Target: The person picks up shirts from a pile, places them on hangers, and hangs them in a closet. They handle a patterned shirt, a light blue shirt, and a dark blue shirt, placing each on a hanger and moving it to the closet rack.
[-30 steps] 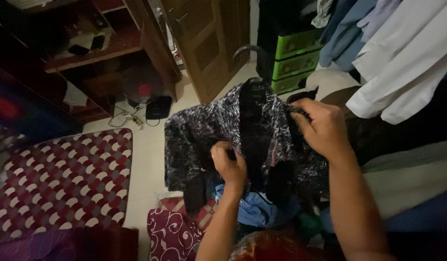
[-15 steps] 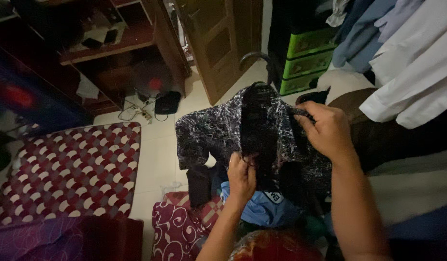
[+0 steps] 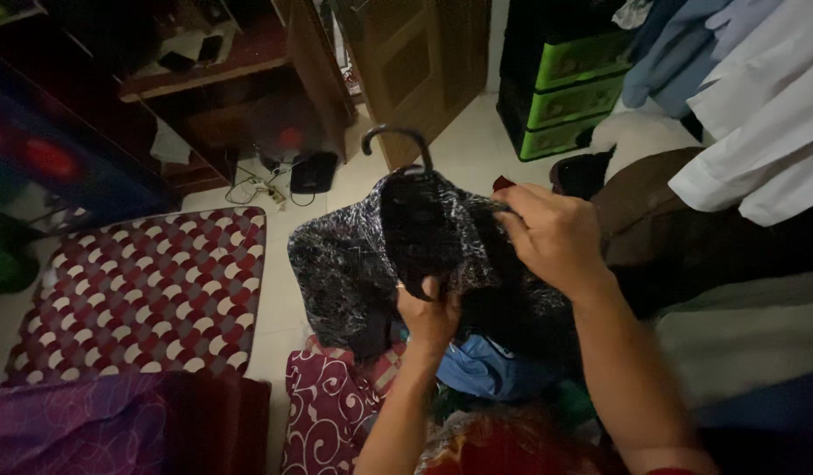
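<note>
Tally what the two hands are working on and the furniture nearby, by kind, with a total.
Hands: 2, left hand and right hand, both gripping the garment
Dark patterned garment: 1
Black hanger: 1
Green-fronted drawer unit: 1
Red-and-white patterned mat: 1
Total: 6

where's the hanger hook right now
In the head view, the dark hanger hook pokes up at centre, above the patterned shirt, left of the right hand.
</note>
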